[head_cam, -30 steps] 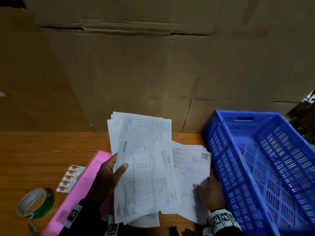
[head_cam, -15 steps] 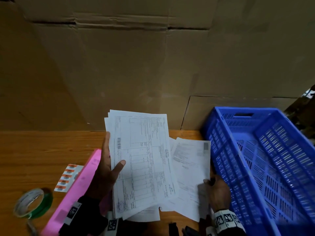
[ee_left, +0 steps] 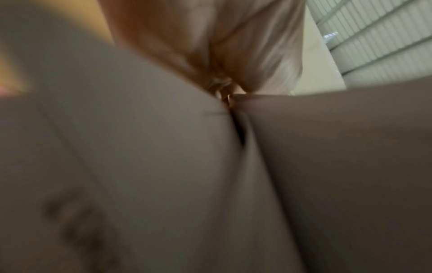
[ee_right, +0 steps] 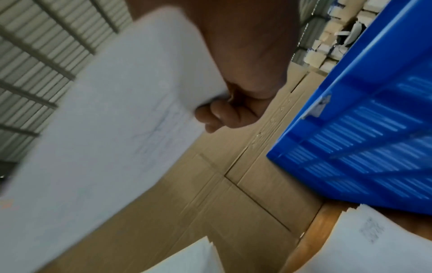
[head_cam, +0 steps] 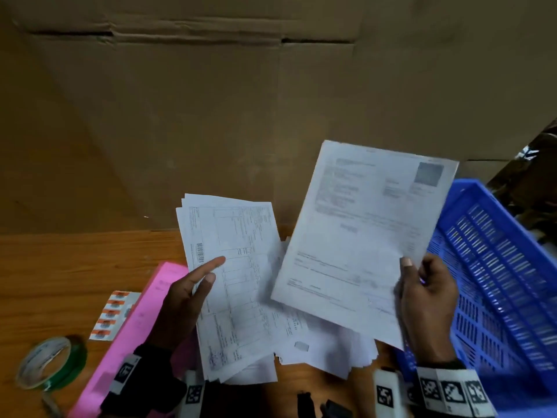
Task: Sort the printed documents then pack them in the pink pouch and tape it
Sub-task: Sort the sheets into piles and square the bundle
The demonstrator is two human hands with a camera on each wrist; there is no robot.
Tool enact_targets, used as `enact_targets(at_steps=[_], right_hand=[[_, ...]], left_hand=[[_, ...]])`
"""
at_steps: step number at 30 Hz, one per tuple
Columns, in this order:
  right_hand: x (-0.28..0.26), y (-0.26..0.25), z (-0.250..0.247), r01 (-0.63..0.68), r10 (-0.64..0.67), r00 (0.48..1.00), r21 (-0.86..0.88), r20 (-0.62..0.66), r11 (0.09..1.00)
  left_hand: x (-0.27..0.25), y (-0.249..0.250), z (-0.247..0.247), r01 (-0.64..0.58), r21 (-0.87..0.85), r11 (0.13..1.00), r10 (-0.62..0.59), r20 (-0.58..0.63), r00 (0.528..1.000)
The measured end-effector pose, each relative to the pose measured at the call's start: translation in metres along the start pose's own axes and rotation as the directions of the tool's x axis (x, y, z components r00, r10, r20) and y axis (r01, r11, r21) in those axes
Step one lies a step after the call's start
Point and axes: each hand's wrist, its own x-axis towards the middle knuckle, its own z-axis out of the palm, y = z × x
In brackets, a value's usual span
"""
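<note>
Sorting stage. Your left hand (head_cam: 184, 300) holds the sorted sheaf (head_cam: 238, 282), thumb on top, just right of the pink pouch (head_cam: 132, 336). Your right hand (head_cam: 428, 300) pinches one sheet (head_cam: 361, 233), its grip narrow, raised for reading above the loose pile (head_cam: 325, 342) farther right of the pouch.
</note>
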Motion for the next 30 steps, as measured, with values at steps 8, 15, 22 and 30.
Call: enact_targets(at_steps=[8,15,22,30], right_hand=[[-0.061,0.023,0.046,-0.088,0.104,0.949,-0.065,0.299,0.994],[-0.114,0.037,0.056,-0.176,0.241,0.902,-0.204,0.359,0.963],[-0.134,0.037,0.036,-0.78,0.652,0.405,-0.13,0.641,0.612],[-0.14,-0.019,0.0,-0.907,0.67,0.155,-0.164,0.726,0.388]], left_hand=[[-0.003,0.017,0.0,-0.026,-0.188,0.982,0.052,0.134,0.99],[-0.031,0.023,-0.01,0.119,-0.298,0.947,-0.063,0.19,0.98],[-0.065,0.021,-0.014,0.211,-0.448,0.869,-0.139,0.189,0.972],[-0.096,0.043,0.018,0.283,-0.642,0.712,-0.235,0.162,0.958]])
